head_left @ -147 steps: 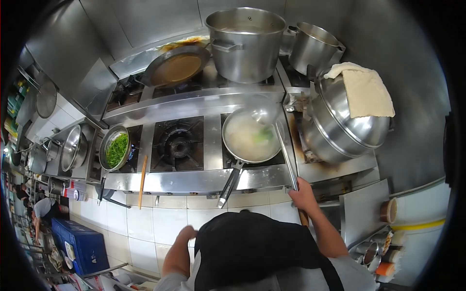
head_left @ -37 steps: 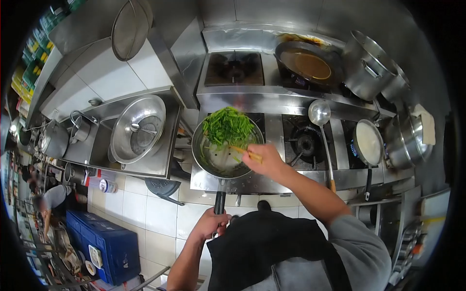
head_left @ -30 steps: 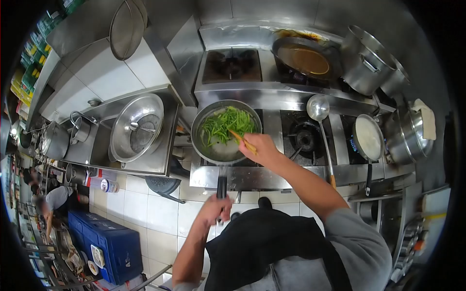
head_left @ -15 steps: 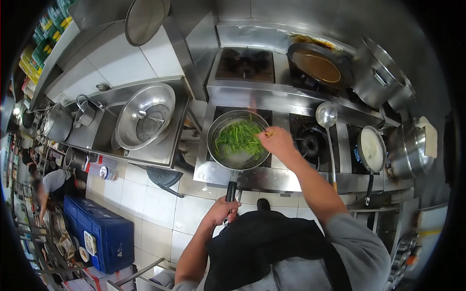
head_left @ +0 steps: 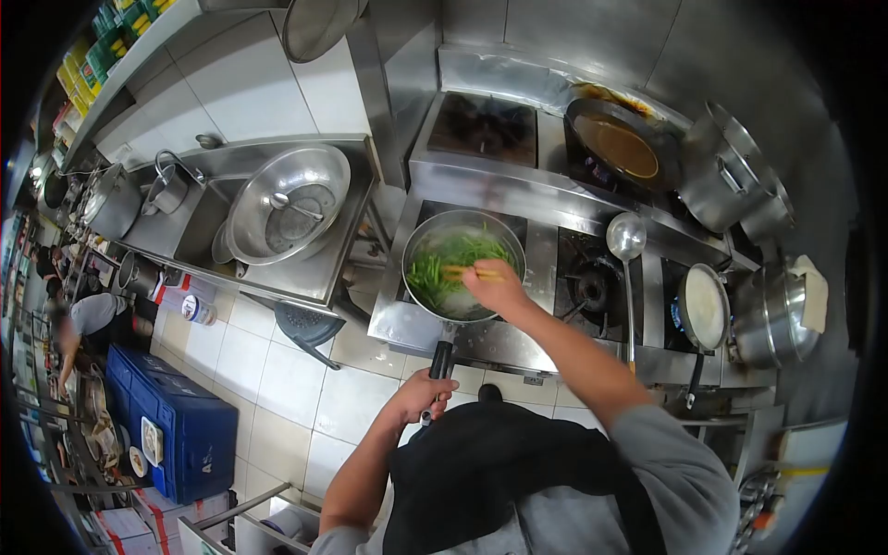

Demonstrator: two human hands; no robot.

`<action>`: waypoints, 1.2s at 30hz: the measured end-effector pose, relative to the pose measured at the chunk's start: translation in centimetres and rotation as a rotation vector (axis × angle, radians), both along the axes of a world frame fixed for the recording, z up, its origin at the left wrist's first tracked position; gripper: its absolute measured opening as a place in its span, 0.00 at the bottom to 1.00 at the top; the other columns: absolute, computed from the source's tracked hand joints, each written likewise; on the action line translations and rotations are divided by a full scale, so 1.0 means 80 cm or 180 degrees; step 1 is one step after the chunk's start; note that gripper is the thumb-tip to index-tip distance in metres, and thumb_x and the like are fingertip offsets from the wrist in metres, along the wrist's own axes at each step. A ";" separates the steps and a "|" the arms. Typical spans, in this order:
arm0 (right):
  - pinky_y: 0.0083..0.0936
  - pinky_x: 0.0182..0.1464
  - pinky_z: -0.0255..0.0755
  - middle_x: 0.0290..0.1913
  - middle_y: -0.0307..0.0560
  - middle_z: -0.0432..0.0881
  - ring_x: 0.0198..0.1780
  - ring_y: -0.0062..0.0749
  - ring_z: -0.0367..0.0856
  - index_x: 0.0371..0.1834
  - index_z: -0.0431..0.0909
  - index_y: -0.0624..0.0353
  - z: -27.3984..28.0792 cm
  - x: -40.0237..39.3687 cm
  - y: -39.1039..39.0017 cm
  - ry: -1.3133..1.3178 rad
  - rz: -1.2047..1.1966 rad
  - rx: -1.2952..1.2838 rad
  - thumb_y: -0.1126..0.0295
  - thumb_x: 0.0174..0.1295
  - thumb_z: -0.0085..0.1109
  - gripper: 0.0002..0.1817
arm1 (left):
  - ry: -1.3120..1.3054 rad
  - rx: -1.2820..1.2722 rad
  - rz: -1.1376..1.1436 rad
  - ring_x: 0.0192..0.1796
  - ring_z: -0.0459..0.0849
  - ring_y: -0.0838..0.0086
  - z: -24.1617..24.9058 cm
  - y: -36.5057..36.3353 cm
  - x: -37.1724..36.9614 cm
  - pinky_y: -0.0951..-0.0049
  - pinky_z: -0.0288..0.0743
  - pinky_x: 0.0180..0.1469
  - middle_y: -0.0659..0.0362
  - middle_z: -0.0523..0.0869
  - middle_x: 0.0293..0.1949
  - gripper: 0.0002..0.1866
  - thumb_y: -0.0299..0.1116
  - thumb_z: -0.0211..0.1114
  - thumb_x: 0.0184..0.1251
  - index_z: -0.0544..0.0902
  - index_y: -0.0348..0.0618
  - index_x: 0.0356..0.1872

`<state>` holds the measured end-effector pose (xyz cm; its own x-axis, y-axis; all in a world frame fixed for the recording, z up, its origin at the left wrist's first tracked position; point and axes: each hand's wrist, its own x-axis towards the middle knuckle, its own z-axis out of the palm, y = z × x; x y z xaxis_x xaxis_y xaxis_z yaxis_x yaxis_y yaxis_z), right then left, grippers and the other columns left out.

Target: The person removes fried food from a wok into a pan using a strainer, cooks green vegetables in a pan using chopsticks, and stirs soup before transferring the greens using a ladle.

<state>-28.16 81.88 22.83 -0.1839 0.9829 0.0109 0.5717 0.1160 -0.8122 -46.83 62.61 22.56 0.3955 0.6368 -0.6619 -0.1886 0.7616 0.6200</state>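
Observation:
My left hand (head_left: 424, 397) is wrapped round the black handle (head_left: 442, 361) of a frying pan (head_left: 413, 248) on the near left burner. My right hand (head_left: 496, 285) reaches over the pan's right side and grips wooden chopsticks (head_left: 456, 271). Their tips are among long green vegetables (head_left: 474, 248), which lie in pale liquid. To the right of my right hand, a long-handled ladle (head_left: 626, 237) rests across the stove beside a bare burner (head_left: 592, 287).
Further right, a small pan of white liquid (head_left: 705, 310) sits over a blue flame. Behind are a brown-filled wok (head_left: 622, 148) and steel pots (head_left: 717, 190). A large steel bowl (head_left: 250, 220) stands on the left sink. A blue box (head_left: 199, 435) and another person (head_left: 88, 319) are at lower left.
My right hand has moved left and down over the pan with the chopsticks. The greens are spread differently. The view has shifted slightly, and my left hand still grips the handle.

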 end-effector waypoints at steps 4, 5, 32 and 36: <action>0.26 0.39 0.80 0.30 0.52 0.86 0.31 0.36 0.87 0.37 0.85 0.61 0.070 0.037 -0.003 -0.0279 -0.0256 -0.0147 0.56 0.56 0.67 0.17 | -0.0066 0.0021 0.0048 0.14 0.69 0.76 0.003 -0.003 0.000 0.70 0.66 0.15 0.62 0.71 0.19 0.13 0.29 0.66 0.66 0.67 0.44 0.32; 0.26 0.39 0.80 0.30 0.52 0.86 0.31 0.36 0.87 0.37 0.85 0.61 0.065 0.035 -0.004 -0.0290 -0.0260 -0.0146 0.56 0.56 0.67 0.17 | -0.0059 0.0010 0.0086 0.14 0.69 0.76 0.004 -0.003 0.002 0.70 0.66 0.15 0.63 0.71 0.19 0.13 0.30 0.66 0.66 0.68 0.44 0.30; 0.28 0.18 0.67 0.18 0.37 0.71 0.18 0.22 0.71 0.26 0.74 0.58 -0.011 0.084 0.060 0.0851 -0.1096 -0.0422 0.61 0.66 0.57 0.14 | -0.0145 -0.0016 0.0022 0.14 0.69 0.78 0.001 0.000 0.003 0.72 0.65 0.16 0.63 0.72 0.20 0.13 0.31 0.67 0.67 0.69 0.44 0.31; 0.26 0.19 0.65 0.27 0.38 0.74 0.22 0.24 0.70 0.34 0.74 0.56 -0.029 0.040 0.045 0.2502 -0.2131 -0.1781 0.62 0.63 0.56 0.09 | -0.0174 -0.0067 0.0121 0.14 0.69 0.79 0.002 -0.001 0.003 0.73 0.66 0.15 0.63 0.72 0.21 0.12 0.31 0.67 0.66 0.69 0.44 0.32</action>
